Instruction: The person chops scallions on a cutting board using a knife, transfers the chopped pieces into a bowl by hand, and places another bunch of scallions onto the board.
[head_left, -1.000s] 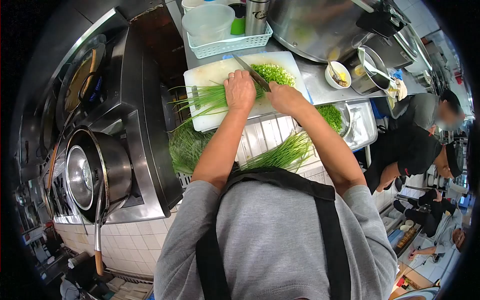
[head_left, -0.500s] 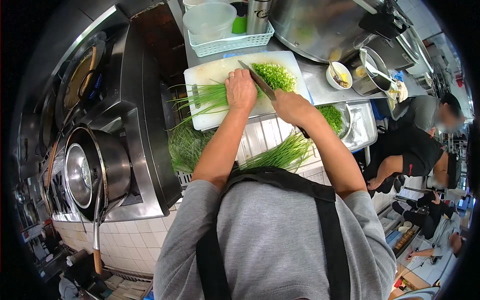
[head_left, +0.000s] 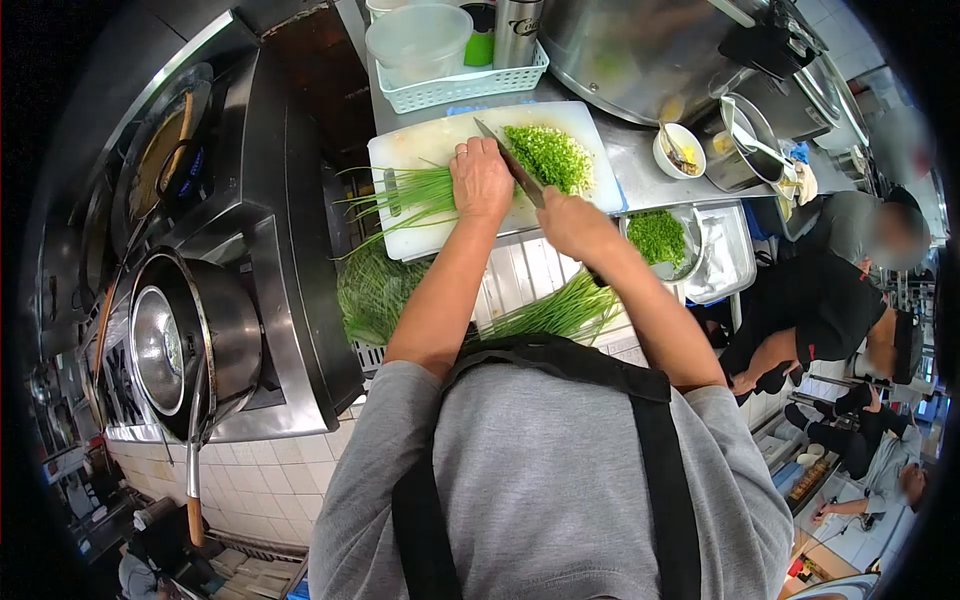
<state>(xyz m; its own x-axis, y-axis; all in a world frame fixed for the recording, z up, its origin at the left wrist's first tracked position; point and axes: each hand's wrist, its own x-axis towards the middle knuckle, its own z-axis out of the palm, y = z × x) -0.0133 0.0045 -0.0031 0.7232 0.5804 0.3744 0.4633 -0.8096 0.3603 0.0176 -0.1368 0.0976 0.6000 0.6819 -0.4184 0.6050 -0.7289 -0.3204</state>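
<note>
On the white cutting board (head_left: pixel 415 150), my left hand (head_left: pixel 482 182) is closed over a bunch of long thin green onions (head_left: pixel 425 195), their loose ends fanning out to the left. My right hand (head_left: pixel 578 228) grips a kitchen knife (head_left: pixel 520 172). Its blade slants up and left, beside my left fingertips. A heap of chopped green onions (head_left: pixel 550 158) lies just right of the blade. The cut ends under my left hand are hidden.
Below the board are more whole green onions (head_left: pixel 560 308) and a container of chopped greens (head_left: pixel 657 237). Around it stand a plastic basket (head_left: pixel 465 92), a big steel pot (head_left: pixel 640 60) and a white bowl (head_left: pixel 678 150). A stove pot (head_left: pixel 232 310) is left; people work at right.
My right hand and the knife have drawn slightly left and toward me, uncovering more of the chopped-greens container. My left hand has barely moved. A person at right has shifted.
</note>
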